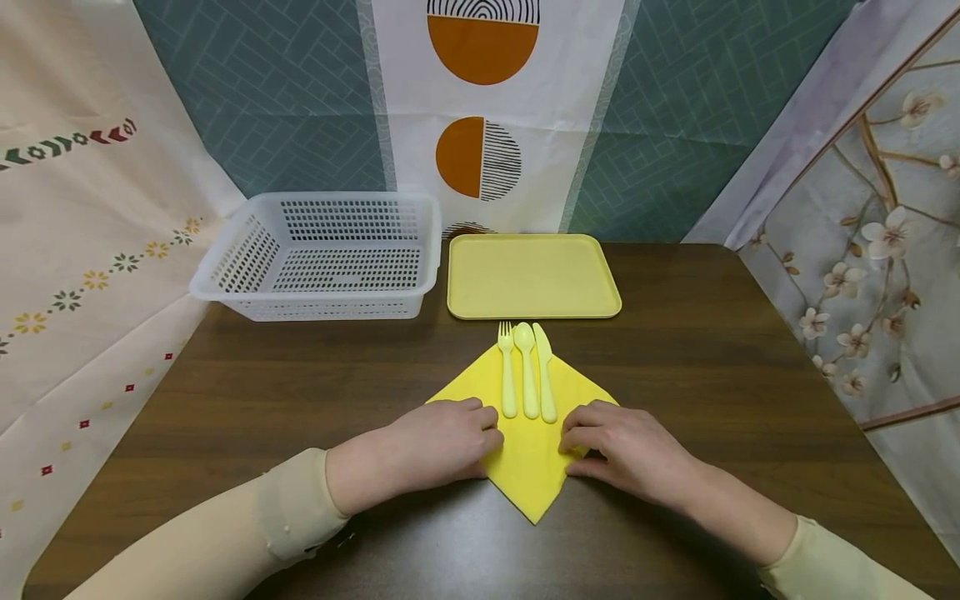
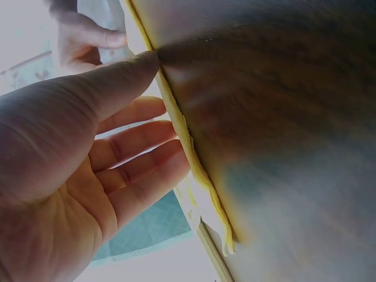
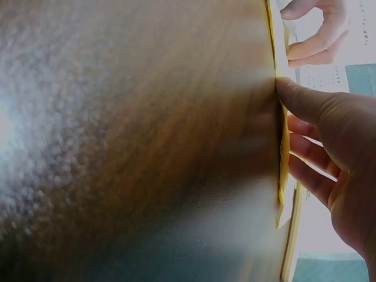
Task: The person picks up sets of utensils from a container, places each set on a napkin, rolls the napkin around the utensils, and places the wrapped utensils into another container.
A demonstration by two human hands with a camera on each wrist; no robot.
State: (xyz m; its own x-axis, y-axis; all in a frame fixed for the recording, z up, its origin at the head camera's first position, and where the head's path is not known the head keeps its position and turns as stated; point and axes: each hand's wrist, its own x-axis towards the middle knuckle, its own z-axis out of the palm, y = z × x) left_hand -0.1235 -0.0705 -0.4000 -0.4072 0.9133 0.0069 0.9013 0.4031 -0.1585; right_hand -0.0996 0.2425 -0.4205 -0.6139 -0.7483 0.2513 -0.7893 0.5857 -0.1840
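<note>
A folded yellow cloth napkin (image 1: pixel 531 475) lies on the dark wood table with one corner toward me. On its upper half, a pale yellow fork (image 1: pixel 508 379), spoon (image 1: pixel 528 379) and knife (image 1: pixel 546 375) lie side by side, handles toward me. My left hand (image 1: pixel 446 437) rests at the napkin's left edge, its fingertips on the cloth. At the right edge, my right hand (image 1: pixel 626 454) touches the cloth with bent fingers. Both wrist views show the thumb tips right at the napkin's thin layered edge (image 2: pixel 197 170), the other fingers spread along it.
Behind the napkin stands a yellow rectangular tray (image 1: pixel 532 279). To its left is a white perforated plastic basket (image 1: pixel 337 307). Patterned cloths hang behind the table (image 1: pixel 720 350) and along both sides.
</note>
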